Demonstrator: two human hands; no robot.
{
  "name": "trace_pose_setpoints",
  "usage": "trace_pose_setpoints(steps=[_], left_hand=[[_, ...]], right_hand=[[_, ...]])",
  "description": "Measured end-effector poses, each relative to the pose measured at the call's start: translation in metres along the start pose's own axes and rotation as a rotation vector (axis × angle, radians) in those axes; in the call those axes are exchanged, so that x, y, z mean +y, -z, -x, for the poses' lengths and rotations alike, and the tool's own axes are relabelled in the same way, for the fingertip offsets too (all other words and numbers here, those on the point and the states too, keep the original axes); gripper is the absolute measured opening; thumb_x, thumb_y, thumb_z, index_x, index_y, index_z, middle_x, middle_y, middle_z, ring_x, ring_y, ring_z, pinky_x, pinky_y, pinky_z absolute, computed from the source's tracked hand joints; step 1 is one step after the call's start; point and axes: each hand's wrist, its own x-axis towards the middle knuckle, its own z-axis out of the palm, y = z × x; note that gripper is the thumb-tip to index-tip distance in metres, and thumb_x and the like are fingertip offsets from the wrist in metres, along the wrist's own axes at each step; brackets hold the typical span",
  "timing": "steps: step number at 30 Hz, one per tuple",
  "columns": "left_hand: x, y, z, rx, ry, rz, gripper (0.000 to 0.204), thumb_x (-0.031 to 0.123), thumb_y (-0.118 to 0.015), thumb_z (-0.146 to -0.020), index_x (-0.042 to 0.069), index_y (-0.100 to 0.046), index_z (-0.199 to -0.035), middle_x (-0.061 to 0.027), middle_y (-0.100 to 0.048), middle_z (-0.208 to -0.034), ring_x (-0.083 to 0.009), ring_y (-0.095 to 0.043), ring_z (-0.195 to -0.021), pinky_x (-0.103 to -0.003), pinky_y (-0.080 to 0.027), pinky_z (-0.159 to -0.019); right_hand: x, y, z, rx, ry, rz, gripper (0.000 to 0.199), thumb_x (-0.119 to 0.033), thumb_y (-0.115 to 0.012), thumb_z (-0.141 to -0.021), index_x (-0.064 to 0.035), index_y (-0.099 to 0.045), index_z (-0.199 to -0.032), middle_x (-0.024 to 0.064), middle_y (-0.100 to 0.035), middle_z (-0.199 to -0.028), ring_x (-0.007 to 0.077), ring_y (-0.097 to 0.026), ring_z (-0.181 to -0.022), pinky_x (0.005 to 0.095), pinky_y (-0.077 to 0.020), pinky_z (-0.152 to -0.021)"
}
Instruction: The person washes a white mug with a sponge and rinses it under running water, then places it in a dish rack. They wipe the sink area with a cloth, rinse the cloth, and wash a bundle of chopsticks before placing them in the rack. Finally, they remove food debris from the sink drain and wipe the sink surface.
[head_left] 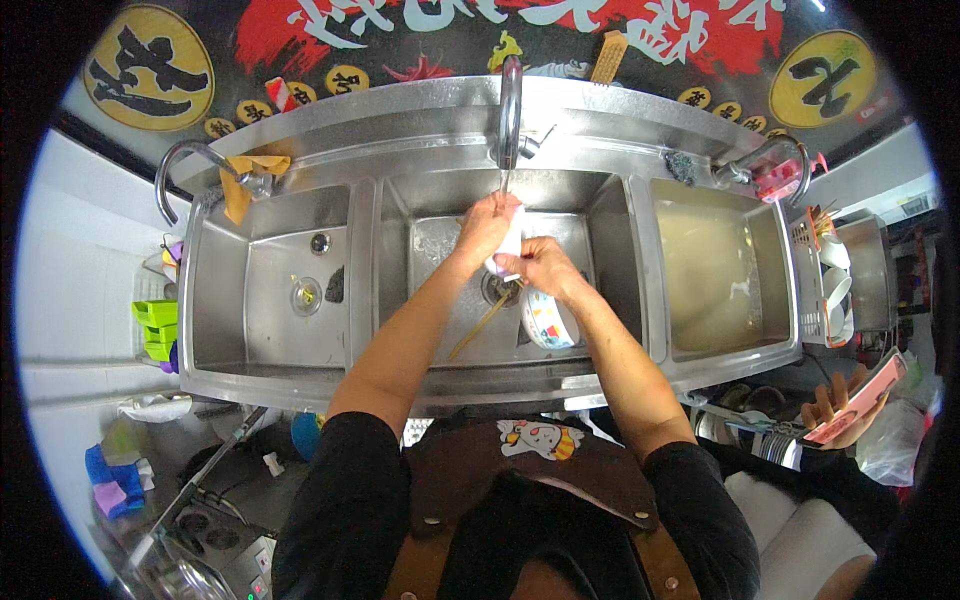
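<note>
Both my hands are over the middle basin of a steel three-basin sink (400,250), under a thin stream of water from the tall tap (510,110). My left hand (487,226) and my right hand (537,264) together grip a small white object (511,240), partly hidden by my fingers. Below my right hand a patterned bowl (549,320) lies tilted in the basin. A pair of chopsticks (483,322) lies slanting across the basin floor near the drain.
The left basin (285,290) holds a drain and a dark scrap. Murky water fills the right basin (715,270). A rack of white dishes (832,285) stands at the far right. Another person's hand (835,405) holds a phone at lower right. Green containers (155,325) sit left.
</note>
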Motion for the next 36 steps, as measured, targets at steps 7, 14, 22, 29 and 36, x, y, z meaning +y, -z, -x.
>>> trace_pose_setpoints(steps=[7,14,22,29,36], left_hand=[[0.034,-0.014,0.028,0.182,-0.441,0.017,0.037,0.025,-0.057,-0.095,0.001,-0.055,-0.123,-0.0167,-0.055,-0.121,-0.0284,-0.054,-0.112,-0.035,-0.043,-0.095],[0.017,-0.028,0.053,0.082,0.075,0.724,0.069,0.017,-0.076,-0.081,0.003,-0.033,-0.133,-0.015,-0.054,-0.117,-0.0224,-0.055,-0.11,-0.035,-0.049,-0.09],[-0.003,-0.016,0.041,0.201,-0.108,0.4,0.088,0.021,-0.084,-0.07,0.006,-0.026,-0.135,-0.0155,-0.045,-0.124,-0.0259,-0.053,-0.111,-0.038,-0.049,-0.091],[0.019,0.003,0.031,0.112,0.147,1.008,0.061,0.038,-0.068,-0.085,0.006,-0.042,-0.129,-0.0122,-0.054,-0.121,-0.0284,-0.057,-0.11,-0.042,-0.049,-0.092],[0.048,0.023,0.043,-0.073,0.385,0.519,0.054,0.045,-0.065,-0.086,0.004,-0.057,-0.12,-0.0124,-0.063,-0.115,-0.021,-0.061,-0.105,-0.038,-0.05,-0.087]], right_hand=[[-0.029,0.027,0.003,-0.039,-0.103,-0.549,0.021,-0.029,-0.07,-0.087,-0.0073,-0.067,-0.088,-0.0002,-0.063,-0.069,0.0074,-0.054,-0.054,0.0216,-0.0448,-0.047],[-0.02,0.039,-0.012,-0.09,-0.001,-0.856,0.039,-0.039,-0.066,-0.088,-0.0017,-0.063,-0.102,0.0085,-0.067,-0.079,0.0136,-0.062,-0.066,0.0258,-0.0523,-0.06],[-0.03,0.022,0.005,-0.139,-0.06,-1.047,0.046,-0.041,-0.062,-0.09,0.0011,-0.057,-0.107,0.0106,-0.064,-0.081,0.0192,-0.061,-0.072,0.0311,-0.0525,-0.068],[-0.034,0.007,0.019,-0.113,-0.048,-1.004,0.034,-0.038,-0.066,-0.088,-0.0053,-0.058,-0.085,0.0025,-0.051,-0.058,0.0116,-0.049,-0.053,0.025,-0.0437,-0.051],[-0.02,0.02,0.029,-0.103,-0.1,-0.71,0.031,-0.037,-0.068,-0.088,-0.0062,-0.063,-0.087,0.0053,-0.058,-0.062,0.0098,-0.05,-0.051,0.0234,-0.0405,-0.049]])
